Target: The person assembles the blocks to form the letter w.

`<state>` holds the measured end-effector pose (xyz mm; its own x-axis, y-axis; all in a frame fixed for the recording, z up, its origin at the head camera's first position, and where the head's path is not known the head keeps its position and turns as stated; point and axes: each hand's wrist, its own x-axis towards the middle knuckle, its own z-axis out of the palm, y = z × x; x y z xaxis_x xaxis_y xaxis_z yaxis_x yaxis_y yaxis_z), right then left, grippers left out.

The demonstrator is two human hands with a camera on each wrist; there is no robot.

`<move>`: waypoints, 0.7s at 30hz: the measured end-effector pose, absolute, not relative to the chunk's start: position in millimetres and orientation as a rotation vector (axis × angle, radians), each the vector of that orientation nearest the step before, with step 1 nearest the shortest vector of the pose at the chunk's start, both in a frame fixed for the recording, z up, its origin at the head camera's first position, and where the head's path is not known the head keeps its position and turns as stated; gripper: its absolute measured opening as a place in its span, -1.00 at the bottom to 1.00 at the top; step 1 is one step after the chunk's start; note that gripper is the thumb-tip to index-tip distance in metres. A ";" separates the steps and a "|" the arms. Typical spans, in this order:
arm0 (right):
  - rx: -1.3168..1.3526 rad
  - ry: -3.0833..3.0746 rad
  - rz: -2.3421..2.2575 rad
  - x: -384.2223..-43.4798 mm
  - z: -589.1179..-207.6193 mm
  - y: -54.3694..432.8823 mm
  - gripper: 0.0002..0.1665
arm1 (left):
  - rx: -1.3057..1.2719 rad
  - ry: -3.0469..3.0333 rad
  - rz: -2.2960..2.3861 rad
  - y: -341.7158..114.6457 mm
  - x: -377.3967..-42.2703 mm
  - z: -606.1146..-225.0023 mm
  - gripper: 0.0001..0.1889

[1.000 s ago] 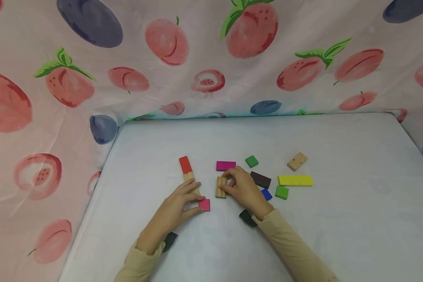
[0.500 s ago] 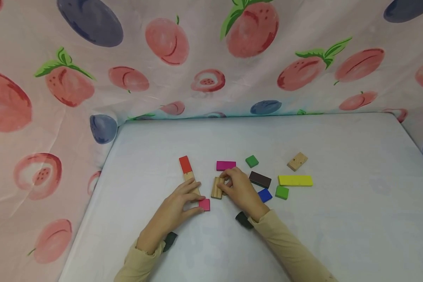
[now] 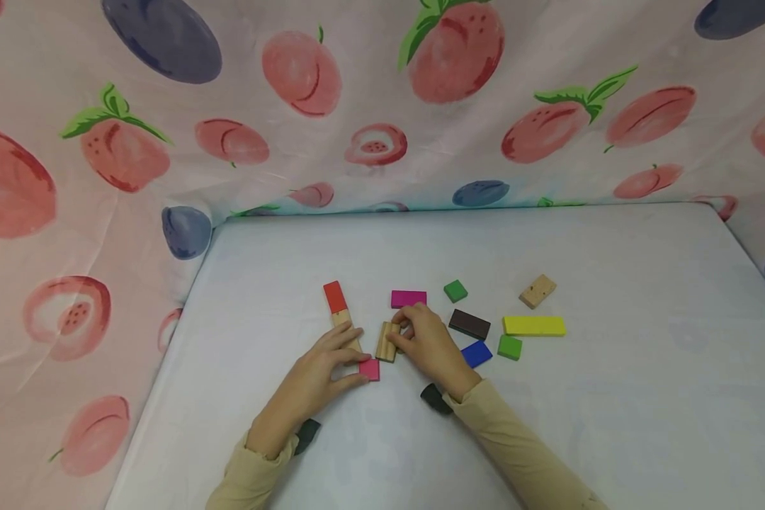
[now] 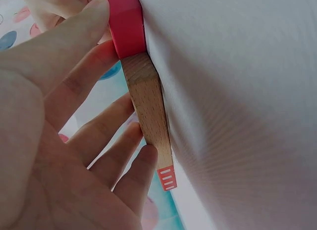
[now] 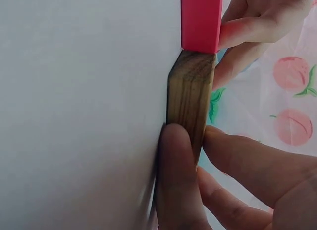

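Striped block (image 3: 385, 345): is lying on the white table (image 3: 612, 425), its right edge disappearing behind fingers.
Right hand (image 3: 430, 345): is clamping it between thumb and fingers.
Pink block (image 3: 370, 370): is sitting just beside it; whether they are touching is hard to tell.
Left hand (image 3: 319, 372): is pinching the pink block, other fingers covering part of a plain block (image 3: 342, 319).
Blue block (image 3: 477, 353): is half-hiding behind the right wrist.
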<state>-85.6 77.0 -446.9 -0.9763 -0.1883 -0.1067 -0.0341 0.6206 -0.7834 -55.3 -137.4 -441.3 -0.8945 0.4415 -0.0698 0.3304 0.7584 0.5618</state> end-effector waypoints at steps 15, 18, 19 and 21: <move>-0.196 2.681 -1.255 -84.6 -446.9 73.8 -0.81 | 0.620 2.758 0.821 -137.3 -55.3 -441.2 -0.66; -0.195 2.684 -1.250 -84.4 -447.0 74.0 -0.80 | 0.618 2.751 0.824 -137.4 -55.3 -440.9 -0.66; -0.198 2.688 -1.250 -84.5 -447.2 74.2 -0.80 | 0.616 2.750 0.827 -137.4 -55.4 -440.8 -0.66; -0.204 2.698 -1.250 -84.4 -447.8 74.5 -0.80 | 0.614 2.748 0.830 -137.2 -55.4 -440.9 -0.66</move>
<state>-84.4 74.5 -447.8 -0.9777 -0.1907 -0.0882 -0.0560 0.6411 -0.7654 -55.4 -137.2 -440.9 -0.8922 0.4454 -0.0743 0.3298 0.7552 0.5665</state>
